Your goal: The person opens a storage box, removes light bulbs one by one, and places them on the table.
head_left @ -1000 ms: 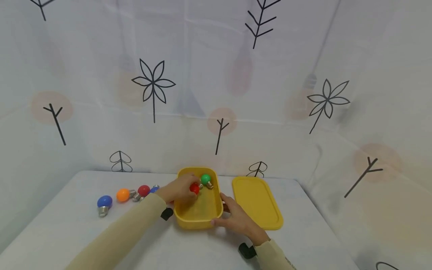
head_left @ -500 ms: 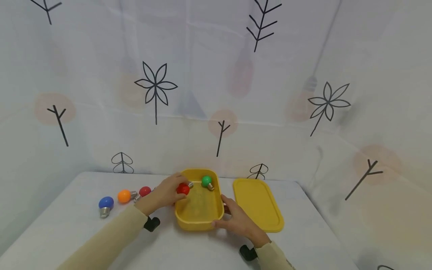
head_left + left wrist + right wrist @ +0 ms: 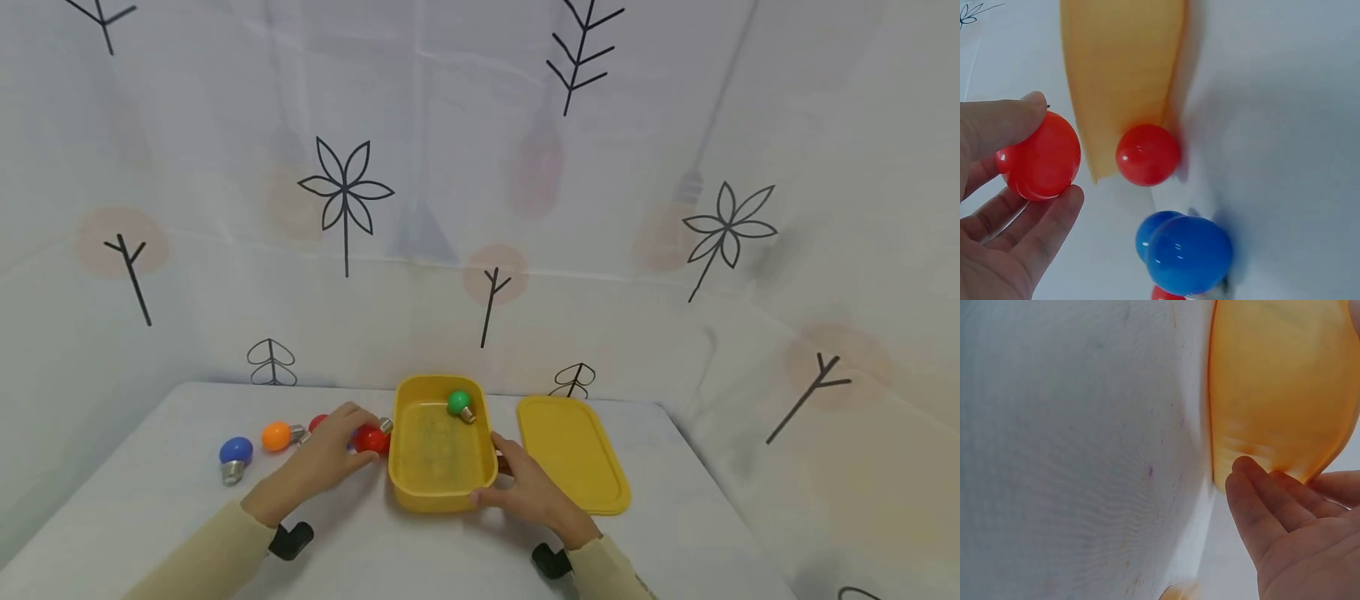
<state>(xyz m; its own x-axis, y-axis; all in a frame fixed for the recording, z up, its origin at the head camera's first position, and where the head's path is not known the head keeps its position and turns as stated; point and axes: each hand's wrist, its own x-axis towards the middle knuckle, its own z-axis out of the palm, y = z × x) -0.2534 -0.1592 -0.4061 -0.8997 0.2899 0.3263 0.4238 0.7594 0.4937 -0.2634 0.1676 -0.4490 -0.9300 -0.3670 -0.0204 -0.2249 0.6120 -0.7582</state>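
My left hand (image 3: 318, 467) pinches a red light bulb (image 3: 1047, 156) between thumb and fingers, just left of the yellow box (image 3: 442, 502). A second red bulb (image 3: 1147, 155) lies against the outside of the box wall, and a blue bulb (image 3: 1190, 255) is beside it in the left wrist view. Inside the box sits one green bulb (image 3: 459, 403) with a metal base. My right hand (image 3: 528, 490) rests at the box's near right corner, thumb on the front. Its fairly straight fingers (image 3: 1266, 500) touch the outer wall.
To the left on the white table (image 3: 360, 558) lie a blue bulb (image 3: 236, 451), an orange bulb (image 3: 276, 436) and a red bulb (image 3: 318, 422) partly behind my left hand. A flat yellow lid (image 3: 573, 454) lies right of the box. A patterned cloth (image 3: 450, 208) hangs behind.
My left hand has lifted the red bulb out of the box and moved left over its side. The green bulb has stayed inside, and the right hand has kept its place.
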